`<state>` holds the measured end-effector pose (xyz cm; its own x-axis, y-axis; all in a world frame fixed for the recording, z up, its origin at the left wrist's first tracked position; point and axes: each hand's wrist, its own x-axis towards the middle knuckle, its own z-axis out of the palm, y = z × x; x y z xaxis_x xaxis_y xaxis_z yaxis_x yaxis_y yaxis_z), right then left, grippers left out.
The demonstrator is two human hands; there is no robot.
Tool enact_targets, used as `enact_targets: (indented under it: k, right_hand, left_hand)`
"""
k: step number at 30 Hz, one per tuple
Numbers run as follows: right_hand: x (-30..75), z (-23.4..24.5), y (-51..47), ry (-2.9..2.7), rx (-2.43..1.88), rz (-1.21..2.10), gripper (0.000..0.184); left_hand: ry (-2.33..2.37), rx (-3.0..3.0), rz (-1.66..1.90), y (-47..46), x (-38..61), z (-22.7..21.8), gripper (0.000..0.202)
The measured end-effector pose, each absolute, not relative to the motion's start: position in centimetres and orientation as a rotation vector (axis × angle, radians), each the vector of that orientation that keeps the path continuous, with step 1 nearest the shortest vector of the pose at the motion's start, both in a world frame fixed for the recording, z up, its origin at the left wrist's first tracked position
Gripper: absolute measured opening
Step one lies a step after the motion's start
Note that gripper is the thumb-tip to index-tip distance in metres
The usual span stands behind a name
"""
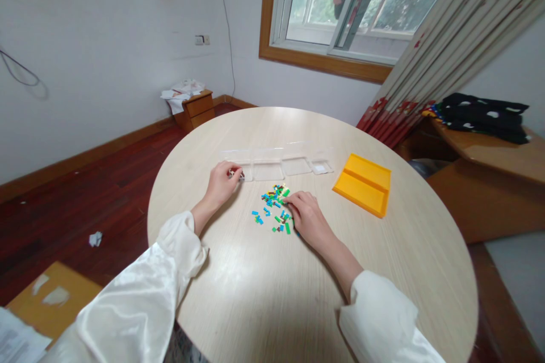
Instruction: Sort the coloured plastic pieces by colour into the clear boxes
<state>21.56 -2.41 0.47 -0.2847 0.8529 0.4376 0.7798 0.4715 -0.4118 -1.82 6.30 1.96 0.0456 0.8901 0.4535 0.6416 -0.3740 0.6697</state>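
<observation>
A loose pile of small toy building bricks in blue, green, yellow and brown lies mid-table. My right hand reaches its right side, thumb and fingertips pinched together at the bricks; what is between them is too small to make out. My left hand is at the leftmost of several clear plastic boxes, fingers curled at its edge. Small dark and white pieces show beside those fingertips, inside that box. The fingertips hide whether the left hand grips one of them.
A yellow two-compartment tray lies to the right on the round table. A small white item sits in the rightmost clear box. Behind are a wooden cabinet, a window and a curtain. A cardboard box stands lower left.
</observation>
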Motion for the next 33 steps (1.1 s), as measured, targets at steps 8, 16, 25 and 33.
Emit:
enact_targets:
  k: [8,16,25,33]
  right_hand:
    - [21.4,1.0,-2.5,-2.035,-1.35,0.195,0.012]
    - [21.1,1.4,-2.7,-1.909,-1.288,0.217,0.016]
    - [19.8,1.7,-3.2,-1.848,-1.202,0.26,0.014]
    - [19.3,1.4,-3.1,-1.862,-1.207,0.312,0.009]
  left_hand:
    - [1.301,1.751,1.302,5.9,-1.1,1.9,0.018]
    - [0.979,1.489,1.053,4.5,0.1,2.6,0.026]
    - [0.777,1.416,0.733,2.7,2.1,2.1,0.032]
    - [0.764,1.408,0.714,2.3,2.5,1.9,0.03]
